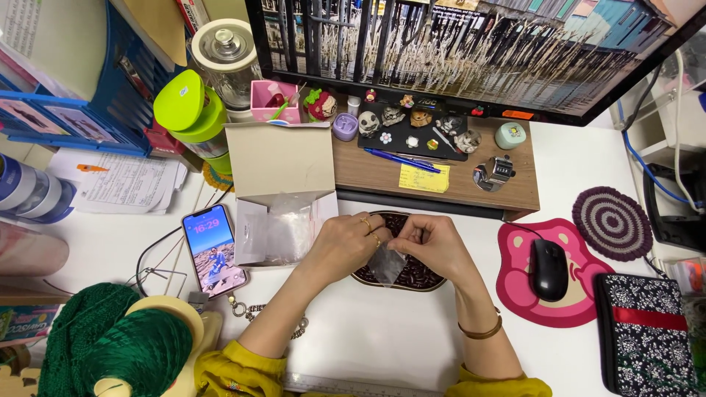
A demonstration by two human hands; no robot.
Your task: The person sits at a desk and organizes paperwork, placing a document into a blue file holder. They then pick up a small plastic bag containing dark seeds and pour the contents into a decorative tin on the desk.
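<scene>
My left hand [347,245] and my right hand [430,242] meet over a dark oval tray [434,281] full of small dark beads. Together they pinch a small clear plastic bag [386,265] that hangs between the fingers just above the tray. The left hand wears rings, and a bangle sits on the right wrist. Just left of the hands lies an open white cardboard box [279,192] with several clear plastic bags inside.
A phone [212,249] lies left of the box. A black mouse [548,268] rests on a pink mouse pad [515,283], with a crocheted coaster [612,223] and a patterned pouch [643,331] at the right. Green yarn [110,345] sits bottom left. A monitor stands on a wooden riser [471,192] holding small figurines.
</scene>
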